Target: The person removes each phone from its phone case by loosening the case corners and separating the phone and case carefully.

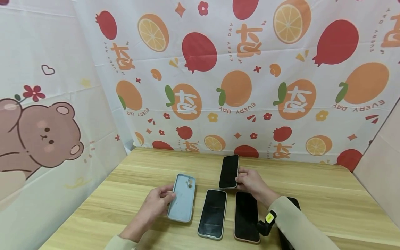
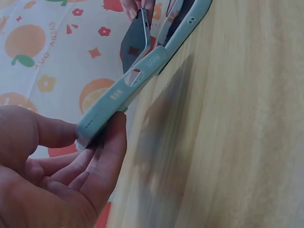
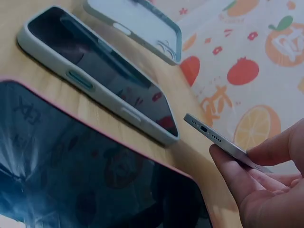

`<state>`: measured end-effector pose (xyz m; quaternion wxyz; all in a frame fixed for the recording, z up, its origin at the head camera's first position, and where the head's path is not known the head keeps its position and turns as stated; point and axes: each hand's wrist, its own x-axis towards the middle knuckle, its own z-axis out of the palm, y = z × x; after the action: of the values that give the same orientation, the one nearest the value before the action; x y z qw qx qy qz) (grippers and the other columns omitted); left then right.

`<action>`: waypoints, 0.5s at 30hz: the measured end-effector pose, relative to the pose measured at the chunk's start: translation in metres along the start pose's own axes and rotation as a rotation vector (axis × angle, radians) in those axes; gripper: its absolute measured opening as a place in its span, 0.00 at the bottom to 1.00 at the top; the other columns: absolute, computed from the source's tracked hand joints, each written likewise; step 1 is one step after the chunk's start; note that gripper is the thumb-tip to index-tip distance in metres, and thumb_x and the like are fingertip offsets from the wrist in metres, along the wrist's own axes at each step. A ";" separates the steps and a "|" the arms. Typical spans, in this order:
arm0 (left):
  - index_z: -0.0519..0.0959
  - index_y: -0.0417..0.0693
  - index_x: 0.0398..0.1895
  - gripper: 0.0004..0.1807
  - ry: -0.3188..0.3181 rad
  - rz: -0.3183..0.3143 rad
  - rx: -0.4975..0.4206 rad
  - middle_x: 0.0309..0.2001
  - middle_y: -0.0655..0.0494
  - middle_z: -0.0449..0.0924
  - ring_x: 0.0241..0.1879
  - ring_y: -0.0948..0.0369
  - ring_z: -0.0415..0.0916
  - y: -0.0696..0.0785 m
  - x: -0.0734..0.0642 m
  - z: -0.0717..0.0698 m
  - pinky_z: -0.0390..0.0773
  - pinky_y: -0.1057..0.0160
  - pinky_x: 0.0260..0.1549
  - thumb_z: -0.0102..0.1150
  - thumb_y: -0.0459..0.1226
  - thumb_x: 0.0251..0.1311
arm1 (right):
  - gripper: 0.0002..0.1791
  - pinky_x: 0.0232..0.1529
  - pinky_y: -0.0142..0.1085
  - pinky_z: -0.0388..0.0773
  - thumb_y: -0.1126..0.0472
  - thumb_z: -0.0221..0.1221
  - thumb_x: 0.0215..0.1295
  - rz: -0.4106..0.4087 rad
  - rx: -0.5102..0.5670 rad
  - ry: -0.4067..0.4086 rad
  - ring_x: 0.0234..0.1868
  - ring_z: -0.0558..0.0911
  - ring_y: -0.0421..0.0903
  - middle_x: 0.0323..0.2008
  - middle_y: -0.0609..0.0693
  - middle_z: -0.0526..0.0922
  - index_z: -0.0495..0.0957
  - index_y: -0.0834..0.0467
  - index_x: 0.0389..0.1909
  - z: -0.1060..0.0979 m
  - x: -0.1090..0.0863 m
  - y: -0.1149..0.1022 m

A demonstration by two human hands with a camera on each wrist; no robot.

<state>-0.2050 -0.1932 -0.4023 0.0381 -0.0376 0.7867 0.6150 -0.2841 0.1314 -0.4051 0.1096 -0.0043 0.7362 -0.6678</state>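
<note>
Fruit-printed cloth [image 1: 206, 125] hung beyond the wooden table [image 1: 328, 194]. At left, the left hand [image 1: 156, 200] pinched the blue phone case [image 1: 182, 201] by its edge; farther right, the right hand [image 1: 252, 182] pinched the silver-edged phone [image 1: 229, 172] similarly, presumably to keep both faces uncovered.

Head view looks forward-down; wrist views (nearer) share the case [image 2: 118, 93].

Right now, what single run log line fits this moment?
left hand: holds empty blue case | right hand: holds bare phone | case and phone: apart | table: pale-edged phone, pink-edged phone
</note>
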 end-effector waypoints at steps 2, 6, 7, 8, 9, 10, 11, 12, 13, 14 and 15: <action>0.66 0.27 0.66 0.25 -0.004 -0.001 0.010 0.49 0.37 0.80 0.40 0.52 0.83 -0.002 0.000 -0.001 0.87 0.51 0.35 0.52 0.32 0.69 | 0.26 0.38 0.33 0.84 0.70 0.52 0.68 0.005 -0.011 0.001 0.39 0.83 0.43 0.51 0.64 0.82 0.63 0.71 0.67 -0.001 0.002 0.000; 0.68 0.26 0.64 0.24 -0.011 -0.003 0.046 0.47 0.39 0.82 0.38 0.53 0.84 -0.004 0.002 0.000 0.87 0.52 0.32 0.53 0.32 0.69 | 0.28 0.40 0.34 0.85 0.71 0.51 0.68 0.003 -0.018 -0.007 0.42 0.83 0.45 0.55 0.69 0.78 0.61 0.73 0.68 -0.004 0.006 0.003; 0.68 0.26 0.63 0.24 -0.013 -0.004 0.054 0.46 0.39 0.82 0.37 0.53 0.84 -0.004 0.002 0.000 0.87 0.52 0.32 0.53 0.32 0.69 | 0.28 0.40 0.34 0.85 0.71 0.51 0.68 0.004 -0.011 -0.011 0.43 0.83 0.45 0.56 0.70 0.77 0.60 0.74 0.68 -0.004 0.007 0.004; 0.68 0.26 0.63 0.24 -0.016 -0.005 0.063 0.46 0.40 0.82 0.37 0.53 0.84 -0.005 0.003 0.000 0.87 0.52 0.32 0.53 0.32 0.69 | 0.29 0.41 0.34 0.85 0.72 0.50 0.68 0.003 -0.002 -0.018 0.44 0.83 0.46 0.57 0.71 0.76 0.59 0.74 0.68 -0.005 0.007 0.005; 0.68 0.26 0.63 0.23 -0.020 -0.005 0.072 0.46 0.40 0.82 0.37 0.53 0.84 -0.005 0.003 0.000 0.87 0.52 0.32 0.53 0.32 0.69 | 0.29 0.41 0.34 0.85 0.72 0.50 0.68 0.005 0.003 -0.023 0.44 0.83 0.46 0.58 0.72 0.75 0.58 0.75 0.69 -0.006 0.008 0.006; 0.68 0.26 0.63 0.23 -0.022 -0.008 0.078 0.46 0.40 0.82 0.37 0.53 0.84 -0.005 0.003 0.000 0.87 0.53 0.32 0.53 0.32 0.68 | 0.29 0.41 0.34 0.84 0.73 0.49 0.68 0.008 0.012 -0.032 0.45 0.83 0.46 0.58 0.73 0.74 0.58 0.75 0.69 -0.007 0.009 0.007; 0.68 0.26 0.63 0.23 -0.023 -0.013 0.084 0.46 0.40 0.82 0.37 0.53 0.84 -0.005 0.003 0.000 0.87 0.53 0.32 0.53 0.31 0.69 | 0.29 0.41 0.33 0.84 0.73 0.49 0.68 0.015 0.022 -0.032 0.44 0.83 0.45 0.59 0.73 0.74 0.57 0.75 0.69 -0.007 0.010 0.008; 0.68 0.26 0.63 0.23 -0.025 -0.017 0.090 0.46 0.40 0.82 0.37 0.53 0.84 -0.005 0.003 0.000 0.87 0.53 0.32 0.53 0.31 0.69 | 0.29 0.40 0.33 0.84 0.73 0.50 0.68 0.020 0.028 -0.031 0.44 0.83 0.45 0.59 0.73 0.74 0.57 0.75 0.69 -0.008 0.011 0.008; 0.68 0.26 0.63 0.23 -0.027 -0.021 0.095 0.46 0.39 0.82 0.37 0.53 0.83 -0.005 0.003 0.000 0.87 0.53 0.32 0.52 0.31 0.69 | 0.29 0.40 0.33 0.84 0.73 0.50 0.68 0.025 0.035 -0.033 0.44 0.82 0.45 0.59 0.73 0.73 0.57 0.75 0.69 -0.008 0.012 0.009; 0.68 0.26 0.63 0.23 -0.027 -0.024 0.103 0.46 0.39 0.82 0.37 0.54 0.83 -0.005 0.003 0.001 0.87 0.53 0.32 0.52 0.31 0.69 | 0.30 0.40 0.33 0.84 0.73 0.50 0.68 0.031 0.038 -0.036 0.43 0.82 0.44 0.60 0.72 0.73 0.56 0.74 0.70 -0.008 0.014 0.009; 0.69 0.26 0.63 0.22 -0.025 -0.024 0.112 0.46 0.39 0.82 0.37 0.54 0.83 -0.005 0.003 0.001 0.87 0.54 0.32 0.52 0.30 0.69 | 0.30 0.39 0.32 0.84 0.72 0.49 0.69 0.036 0.038 -0.041 0.43 0.82 0.44 0.60 0.72 0.72 0.56 0.74 0.70 -0.009 0.015 0.009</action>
<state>-0.2076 -0.1937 -0.4076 0.0575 -0.0372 0.8190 0.5697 -0.2986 0.1386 -0.4160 0.1368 -0.0027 0.7207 -0.6796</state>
